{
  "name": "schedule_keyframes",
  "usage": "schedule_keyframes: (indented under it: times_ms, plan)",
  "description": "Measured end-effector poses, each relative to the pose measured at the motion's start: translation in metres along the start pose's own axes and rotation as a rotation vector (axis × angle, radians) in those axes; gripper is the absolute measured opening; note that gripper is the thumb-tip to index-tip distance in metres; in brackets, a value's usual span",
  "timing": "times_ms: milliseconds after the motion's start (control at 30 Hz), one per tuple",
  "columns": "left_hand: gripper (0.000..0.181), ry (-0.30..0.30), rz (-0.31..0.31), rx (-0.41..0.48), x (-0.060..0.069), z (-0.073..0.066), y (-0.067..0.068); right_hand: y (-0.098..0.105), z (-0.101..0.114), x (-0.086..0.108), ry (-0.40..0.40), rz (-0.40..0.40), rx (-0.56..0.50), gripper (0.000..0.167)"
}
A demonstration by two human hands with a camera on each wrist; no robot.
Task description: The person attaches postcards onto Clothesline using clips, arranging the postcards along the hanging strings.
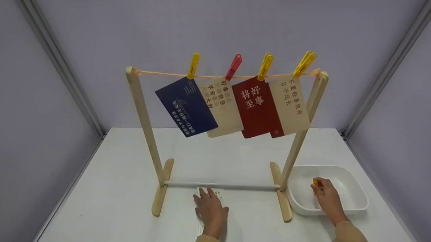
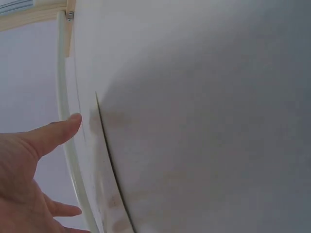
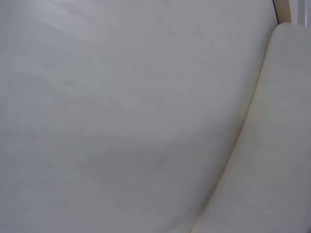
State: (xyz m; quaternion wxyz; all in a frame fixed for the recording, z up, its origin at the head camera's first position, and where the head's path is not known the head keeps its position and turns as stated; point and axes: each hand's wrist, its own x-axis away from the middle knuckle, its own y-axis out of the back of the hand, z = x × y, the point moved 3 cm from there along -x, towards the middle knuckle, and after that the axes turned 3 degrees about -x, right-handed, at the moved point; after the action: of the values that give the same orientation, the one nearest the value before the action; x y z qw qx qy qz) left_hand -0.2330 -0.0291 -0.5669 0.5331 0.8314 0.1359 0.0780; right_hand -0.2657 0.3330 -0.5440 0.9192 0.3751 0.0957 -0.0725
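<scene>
My left hand (image 1: 211, 210) lies over a pale card (image 1: 218, 194) printed with small dark characters, just in front of the rack's lower bar. Its fingers are extended and spread, and it covers much of the card. In the left wrist view, the left hand (image 2: 24, 165) is beside the thin edge of the card (image 2: 108, 194). Over the white plastic basin (image 1: 350, 209), my right hand (image 1: 330, 200) pinches a yellow clothespin (image 1: 315, 185) between thumb and fingers. The right wrist view shows the basin's side (image 3: 286, 121) but not the hand.
A wooden rack (image 1: 146, 127) carries an orange string (image 1: 162, 72). From it hang a blue card (image 1: 191, 116), a cream card (image 1: 233, 116), a red card (image 1: 251, 97) and another cream card (image 1: 292, 121), held by yellow and red clothespins (image 1: 234, 66). Walls enclose the white table (image 1: 116, 183).
</scene>
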Motion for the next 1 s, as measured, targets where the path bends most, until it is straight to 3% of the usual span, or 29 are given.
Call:
schedule_keyframes:
  times_ms: [167, 267, 367, 433, 533, 600, 767, 867, 1000]
  plan:
    - [0.09, -0.001, -0.071, 0.009, 0.0, 0.008, -0.001, -0.002, 0.0, 0.001, -0.018, 0.027, -0.009, 0.036]
    - [0.081, 0.024, -0.1, 0.108, -0.002, 0.017, 0.005, -0.003, 0.0, 0.001, -0.05, 0.051, -0.019, 0.037]
    - [0.071, 0.078, -0.102, 0.282, -0.003, 0.032, 0.014, -0.002, 0.0, 0.001, -0.062, 0.062, -0.021, 0.038]
    - [0.068, 0.12, -0.052, 0.434, -0.002, 0.045, 0.019, -0.001, 0.0, 0.001, -0.06, 0.062, -0.013, 0.038]
    - [0.063, 0.175, 0.044, 0.587, 0.0, 0.063, 0.025, 0.002, -0.001, 0.0, -0.053, 0.063, 0.003, 0.039]
    - [0.058, 0.201, 0.124, 0.648, 0.003, 0.074, 0.027, 0.003, -0.001, 0.0, -0.052, 0.062, 0.015, 0.039]
    - [0.034, 0.245, 0.236, 0.712, 0.008, 0.093, 0.031, 0.005, -0.001, -0.001, -0.082, 0.078, 0.039, 0.04]
    - [0.027, 0.255, 0.243, 0.782, 0.011, 0.102, 0.033, 0.007, -0.002, -0.001, -0.105, 0.086, 0.039, 0.045]
    - [0.026, 0.244, 0.178, 0.919, 0.01, 0.108, 0.041, 0.012, -0.002, -0.001, -0.099, 0.078, 0.007, 0.046]
